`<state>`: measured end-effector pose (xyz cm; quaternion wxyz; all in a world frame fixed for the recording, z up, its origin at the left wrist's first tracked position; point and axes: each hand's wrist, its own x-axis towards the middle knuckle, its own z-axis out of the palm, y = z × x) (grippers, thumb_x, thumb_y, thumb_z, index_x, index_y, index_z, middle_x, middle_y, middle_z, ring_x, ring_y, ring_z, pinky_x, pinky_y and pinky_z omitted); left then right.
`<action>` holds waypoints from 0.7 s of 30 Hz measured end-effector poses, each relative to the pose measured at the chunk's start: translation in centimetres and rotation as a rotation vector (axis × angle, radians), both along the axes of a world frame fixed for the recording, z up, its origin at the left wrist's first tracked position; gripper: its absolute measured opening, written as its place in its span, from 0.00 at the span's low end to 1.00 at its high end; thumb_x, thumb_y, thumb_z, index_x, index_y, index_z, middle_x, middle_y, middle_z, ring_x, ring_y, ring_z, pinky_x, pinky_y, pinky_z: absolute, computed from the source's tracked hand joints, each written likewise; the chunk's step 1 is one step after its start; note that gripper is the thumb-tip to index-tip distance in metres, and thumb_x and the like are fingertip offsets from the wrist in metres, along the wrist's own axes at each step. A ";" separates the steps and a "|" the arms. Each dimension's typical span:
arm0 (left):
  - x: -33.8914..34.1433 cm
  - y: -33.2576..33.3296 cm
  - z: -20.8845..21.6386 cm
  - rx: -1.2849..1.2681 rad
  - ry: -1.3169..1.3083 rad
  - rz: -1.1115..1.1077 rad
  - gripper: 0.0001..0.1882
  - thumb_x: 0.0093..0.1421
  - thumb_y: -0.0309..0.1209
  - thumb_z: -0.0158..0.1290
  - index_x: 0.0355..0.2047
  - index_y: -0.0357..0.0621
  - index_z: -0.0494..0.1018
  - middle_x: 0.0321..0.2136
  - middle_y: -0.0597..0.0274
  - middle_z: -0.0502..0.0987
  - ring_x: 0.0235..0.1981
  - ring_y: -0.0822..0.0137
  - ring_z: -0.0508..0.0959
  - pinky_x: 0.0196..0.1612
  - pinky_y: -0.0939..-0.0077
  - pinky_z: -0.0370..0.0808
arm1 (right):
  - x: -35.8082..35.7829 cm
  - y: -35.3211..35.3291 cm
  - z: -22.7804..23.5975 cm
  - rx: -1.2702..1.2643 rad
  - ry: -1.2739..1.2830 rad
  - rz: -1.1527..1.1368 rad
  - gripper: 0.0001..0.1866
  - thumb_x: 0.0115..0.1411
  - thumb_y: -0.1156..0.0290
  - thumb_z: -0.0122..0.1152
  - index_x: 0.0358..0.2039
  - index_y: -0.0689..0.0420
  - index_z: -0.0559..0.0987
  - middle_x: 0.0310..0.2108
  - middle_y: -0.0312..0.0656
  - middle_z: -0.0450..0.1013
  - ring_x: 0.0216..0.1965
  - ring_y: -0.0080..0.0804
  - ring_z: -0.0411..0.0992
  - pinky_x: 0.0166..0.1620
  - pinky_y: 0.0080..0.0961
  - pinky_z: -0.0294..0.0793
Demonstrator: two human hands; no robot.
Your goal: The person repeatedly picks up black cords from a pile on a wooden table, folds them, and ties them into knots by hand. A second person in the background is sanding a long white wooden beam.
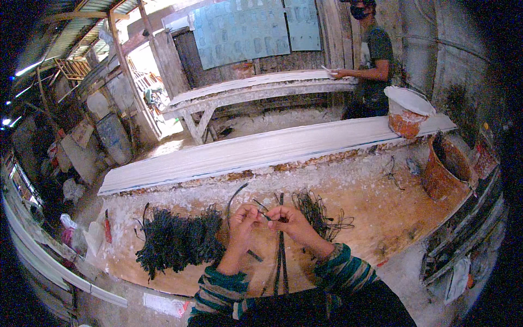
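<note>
Left hand and right hand pinch a thin black strip between them; we see long dark bands running fore-and-aft, right hand nearer.

We are seeing a pile lying left on the tabletop, a bundle lying right of it, a bucket standing farther right.

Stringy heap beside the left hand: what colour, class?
The stringy heap is black, clearest in head view.
</note>
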<state>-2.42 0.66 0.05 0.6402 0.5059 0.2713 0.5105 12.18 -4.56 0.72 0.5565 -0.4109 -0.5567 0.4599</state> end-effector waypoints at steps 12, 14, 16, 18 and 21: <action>0.5 -0.1 -0.9 0.099 0.093 -0.097 0.08 0.50 0.31 0.53 0.28 0.39 0.70 0.25 0.66 0.72 0.26 0.76 0.71 0.26 0.84 0.69 | 0.3 0.2 -0.6 0.011 -0.079 -0.021 0.08 0.52 0.68 0.55 0.27 0.59 0.73 0.23 0.33 0.70 0.25 0.16 0.65 0.31 0.15 0.65; 0.3 -0.1 -0.5 0.089 0.116 -0.114 0.08 0.50 0.31 0.53 0.29 0.39 0.70 0.25 0.66 0.72 0.26 0.76 0.71 0.27 0.84 0.70 | 0.1 0.0 -0.1 0.025 -0.147 -0.036 0.09 0.52 0.66 0.55 0.26 0.59 0.73 0.22 0.32 0.70 0.25 0.16 0.65 0.31 0.15 0.64; 0.2 0.0 -0.3 0.051 0.122 -0.162 0.09 0.50 0.31 0.53 0.30 0.39 0.69 0.25 0.66 0.72 0.26 0.75 0.71 0.28 0.84 0.70 | 0.1 -0.5 0.8 0.020 -0.227 -0.065 0.10 0.52 0.64 0.55 0.26 0.59 0.73 0.21 0.32 0.70 0.24 0.16 0.64 0.31 0.15 0.64; 0.1 -0.1 -0.2 0.030 0.134 -0.174 0.09 0.51 0.32 0.52 0.30 0.40 0.69 0.25 0.66 0.72 0.26 0.76 0.71 0.28 0.83 0.70 | 0.1 -0.4 0.3 -0.024 -0.213 -0.059 0.11 0.51 0.63 0.55 0.25 0.58 0.75 0.23 0.33 0.71 0.25 0.19 0.66 0.30 0.18 0.65; 0.1 -0.1 -0.1 0.061 0.189 -0.146 0.09 0.52 0.33 0.51 0.29 0.40 0.69 0.24 0.67 0.71 0.26 0.76 0.71 0.29 0.84 0.70 | -0.2 -0.4 -0.1 0.001 -0.308 -0.132 0.11 0.52 0.62 0.54 0.25 0.58 0.75 0.23 0.34 0.71 0.25 0.21 0.66 0.30 0.20 0.65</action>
